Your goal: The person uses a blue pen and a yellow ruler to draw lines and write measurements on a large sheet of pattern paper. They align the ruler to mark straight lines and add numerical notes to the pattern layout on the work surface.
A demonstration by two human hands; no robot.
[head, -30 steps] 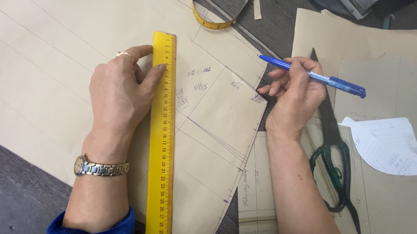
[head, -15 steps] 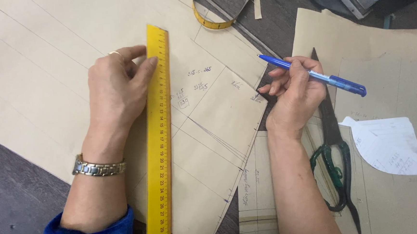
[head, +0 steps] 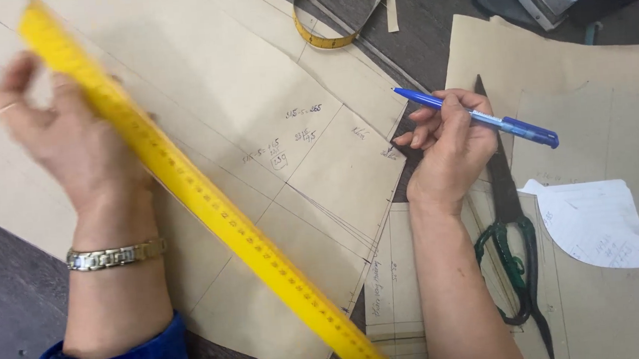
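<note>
My left hand (head: 65, 136) grips the upper end of a long yellow ruler (head: 210, 208), lifted and slanting from top left to bottom middle over a brown paper pattern (head: 239, 81) with pencil lines and notes. The hand and ruler are blurred. A metal watch is on that wrist, with a blue sleeve below. My right hand (head: 447, 146) rests at the pattern's right edge and holds a blue pen (head: 478, 116) with its tip pointing left.
Green-handled scissors (head: 512, 242) lie under my right forearm on more brown paper (head: 586, 74). A white paper cutout (head: 595, 222) lies at the right. A yellow tape measure (head: 325, 35) curls at the top, a dark machine at top right.
My left hand has lifted the ruler off the pattern and swung it from upright to a diagonal, moving up and left. My right hand with the pen has stayed put.
</note>
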